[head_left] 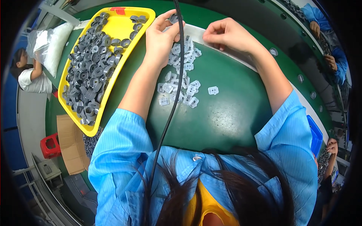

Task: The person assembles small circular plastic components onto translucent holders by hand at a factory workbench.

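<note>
My left hand [161, 39] is raised near the far edge of the green table, its fingers closed on a grey round plastic cap [174, 19]. To its right my right hand [229, 34] hovers with thumb and fingertips pinched together. Whatever those fingertips hold, if anything, is hidden. Beneath and in front of the hands lies a loose pile of small translucent plastic pieces [186, 84]. One such piece [213, 90] rests apart, to the right. Left of my left forearm stands a yellow tray [124, 28] holding many similar grey caps [94, 56].
A black cable [170, 116] hangs across the view, in front of the pile. Beyond a pale rail [243, 60], a green strip carries spaced caps [273, 52]. Around are a cardboard box [71, 141], red stool [51, 146], blue tray [313, 133], and co-workers at both sides.
</note>
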`<state>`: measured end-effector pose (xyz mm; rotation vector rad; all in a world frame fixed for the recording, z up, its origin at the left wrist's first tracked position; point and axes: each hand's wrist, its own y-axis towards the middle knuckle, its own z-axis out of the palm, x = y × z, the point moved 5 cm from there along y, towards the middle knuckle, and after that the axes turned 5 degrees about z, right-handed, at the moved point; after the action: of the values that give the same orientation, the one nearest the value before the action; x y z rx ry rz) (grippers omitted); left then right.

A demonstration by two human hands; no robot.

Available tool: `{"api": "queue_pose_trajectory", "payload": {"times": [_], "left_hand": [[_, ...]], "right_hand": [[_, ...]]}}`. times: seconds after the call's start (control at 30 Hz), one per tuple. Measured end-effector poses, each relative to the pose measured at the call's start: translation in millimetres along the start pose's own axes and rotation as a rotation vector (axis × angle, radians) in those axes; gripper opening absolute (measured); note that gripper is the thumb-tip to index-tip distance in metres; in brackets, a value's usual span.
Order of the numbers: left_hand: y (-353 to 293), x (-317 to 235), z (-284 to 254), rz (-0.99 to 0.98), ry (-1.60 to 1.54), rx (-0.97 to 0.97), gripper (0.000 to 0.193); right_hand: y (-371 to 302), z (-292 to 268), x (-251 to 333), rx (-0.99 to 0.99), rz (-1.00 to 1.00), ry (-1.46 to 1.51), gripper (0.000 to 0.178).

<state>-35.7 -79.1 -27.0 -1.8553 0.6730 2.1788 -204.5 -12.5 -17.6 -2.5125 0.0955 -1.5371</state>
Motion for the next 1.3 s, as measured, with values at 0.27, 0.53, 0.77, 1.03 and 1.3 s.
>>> {"api": "queue_pose_trajectory", "payload": {"times": [0.27,0.53,0.77,1.03,1.3], "left_hand": [[-15.2,-16.3,-11.3,-0.002,0.03,0.094,0.048],[-21.4,-11.2,-9.8,-0.149,-0.219,0.066,0.032],[-21.6,-17.0,2.1,-0.069,-0.076,0.141,0.042],[-26.3,-29.9,5.4,0.46,0.515,0.033,0.046],[-36.1,-40.7,13.2,0.498,0.665,-0.027,0.036]], "right_hand": [[-20.8,27.6,30.3,-0.009,-0.332,-0.447,0.018],[-10.7,6.2,39.3,-0.17,-0.275,0.144,0.019],[2.6,19.6,31.7,-0.255,-0.238,0.176,0.019],[-14.4,22.6,45.9,-0.515,-0.447,0.025,0.02],[-25.9,20.4,54.3,-0.61,-0.639,-0.345,0.019]]}}
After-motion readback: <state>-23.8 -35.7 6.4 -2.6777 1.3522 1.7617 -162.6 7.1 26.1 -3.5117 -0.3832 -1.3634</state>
